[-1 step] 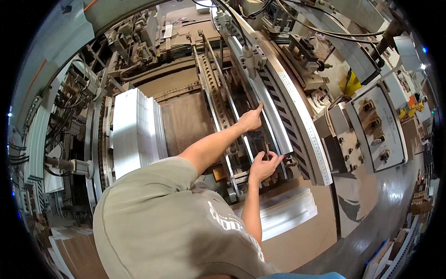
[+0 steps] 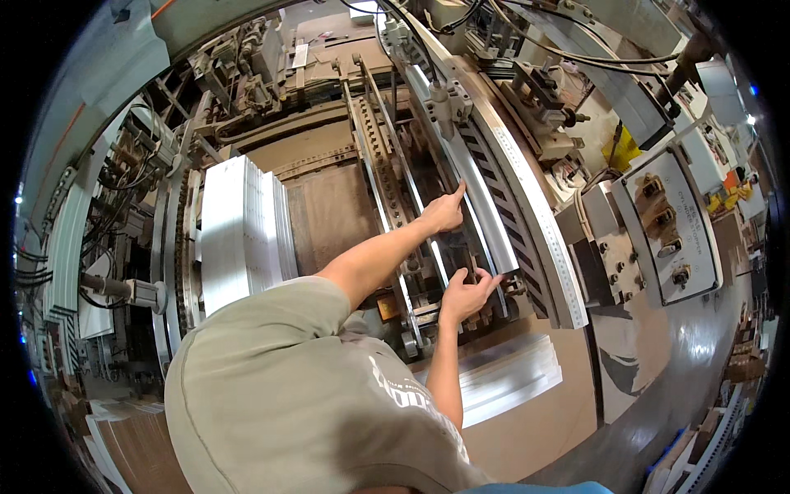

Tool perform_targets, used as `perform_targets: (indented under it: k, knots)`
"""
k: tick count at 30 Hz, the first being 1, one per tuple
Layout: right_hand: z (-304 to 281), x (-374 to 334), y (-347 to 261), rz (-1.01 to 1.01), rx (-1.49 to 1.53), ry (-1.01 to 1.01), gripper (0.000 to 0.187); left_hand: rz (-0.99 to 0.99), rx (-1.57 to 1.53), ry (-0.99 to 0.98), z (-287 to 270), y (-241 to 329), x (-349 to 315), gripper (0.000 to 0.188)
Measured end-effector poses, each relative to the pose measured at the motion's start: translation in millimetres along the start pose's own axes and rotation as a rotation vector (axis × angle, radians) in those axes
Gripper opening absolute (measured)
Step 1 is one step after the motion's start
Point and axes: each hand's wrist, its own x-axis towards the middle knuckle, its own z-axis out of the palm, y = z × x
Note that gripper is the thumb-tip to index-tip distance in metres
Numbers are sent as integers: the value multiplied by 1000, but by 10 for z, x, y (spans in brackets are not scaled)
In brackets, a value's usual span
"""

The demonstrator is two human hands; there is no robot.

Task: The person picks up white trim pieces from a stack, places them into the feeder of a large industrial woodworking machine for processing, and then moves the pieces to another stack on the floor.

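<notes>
A long, smooth silver bar (image 2: pixel 485 221) runs along the right side of a machine bed. My left hand (image 2: pixel 443 214) reaches across the rails, its index finger stretched out with the tip at the bar's left edge and the other fingers curled beneath. Nearer to me, my right hand (image 2: pixel 469 298) is at the bar's near end, palm up, thumb and fingers apart, with a fingertip touching or almost touching the bar's end. I see nothing gripped in either hand. Narrow metal rails (image 2: pixel 434 262) pass below my left wrist and beside my right hand.
On the left stands a stack of white panels (image 2: pixel 234 235). More white strips (image 2: pixel 514 377) lie on the brown board by my right forearm. A ruler-marked beam (image 2: pixel 539 216) borders the bar, with a control panel (image 2: pixel 668 226) farther right. Black cables (image 2: pixel 592 64) cross overhead.
</notes>
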Motion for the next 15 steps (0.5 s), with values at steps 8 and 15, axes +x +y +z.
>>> perform_targets:
  k: [8, 15]
  knots:
    - [-29, 6, -84, 47, 53, 36, 21, 67, 36, 33, 101, -79, 78, 71]
    - [36, -87, 1, -35, 52, 68, 25, 87, 29, 25, 179, -131, 114, 72]
